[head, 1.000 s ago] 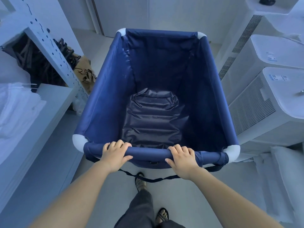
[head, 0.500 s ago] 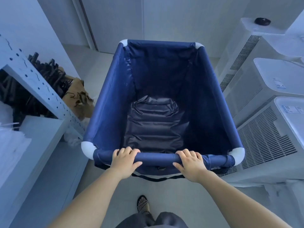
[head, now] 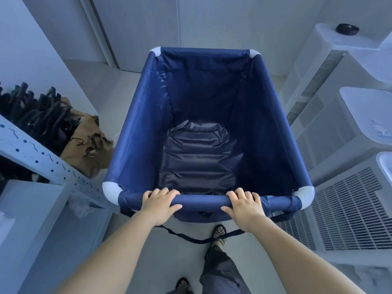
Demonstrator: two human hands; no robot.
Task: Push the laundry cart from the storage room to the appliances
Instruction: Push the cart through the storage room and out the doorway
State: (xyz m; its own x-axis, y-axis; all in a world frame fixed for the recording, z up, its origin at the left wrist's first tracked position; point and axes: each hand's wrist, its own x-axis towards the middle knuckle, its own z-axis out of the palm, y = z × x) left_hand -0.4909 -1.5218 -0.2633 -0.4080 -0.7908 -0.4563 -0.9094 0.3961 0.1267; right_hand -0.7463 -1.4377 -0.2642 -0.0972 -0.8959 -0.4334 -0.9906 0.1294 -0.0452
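The laundry cart [head: 137,132] is a deep navy fabric bin with white corner pieces, standing straight ahead of me in a narrow aisle. Its inside holds only a crumpled dark liner at the bottom. My left hand [head: 158,203] grips the near padded rail left of centre. My right hand [head: 244,205] grips the same rail right of centre. A dark strap [head: 191,238] hangs loose under the rail in front of my feet.
White vented appliance units [head: 347,219] line the right side, close to the cart. A perforated metal shelf post [head: 48,164] and shelf stand on the left, with dark hangers [head: 40,117] and a brown bag [head: 84,143] behind. A white door and wall [head: 137,28] lie ahead.
The cart has rolled forward down the aisle with me walking behind it. The shelf and the vented units have slid back past me. Both hands keep their grip on the rail.
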